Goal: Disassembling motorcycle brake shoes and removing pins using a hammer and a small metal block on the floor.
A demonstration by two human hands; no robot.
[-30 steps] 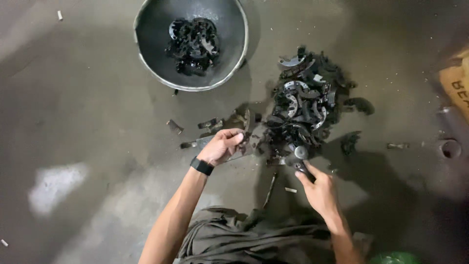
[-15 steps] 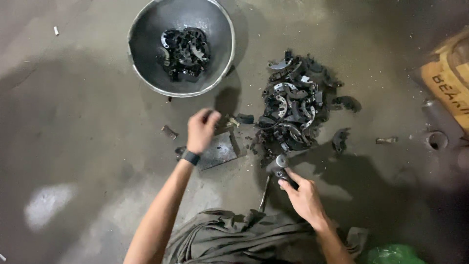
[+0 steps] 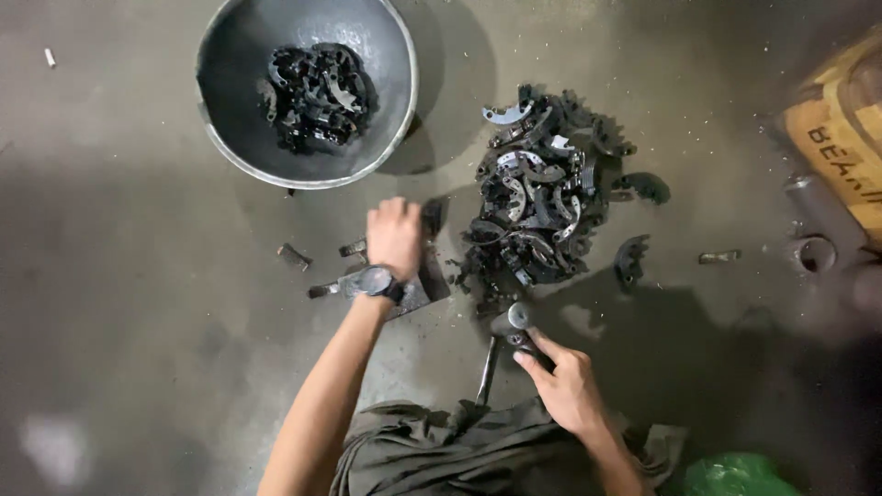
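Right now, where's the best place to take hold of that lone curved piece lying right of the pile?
Take the lone curved piece across the middle of its arc, coming straight down. It lies flat on the floor, apart from the pile, with bare floor on both sides.

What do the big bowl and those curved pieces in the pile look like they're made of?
The bowl looks like dull grey metal: its thin rim catches light. The curved pieces in the pile seem to be dark, grimy metal, with bare silvery faces on some, though the look leaves it open.
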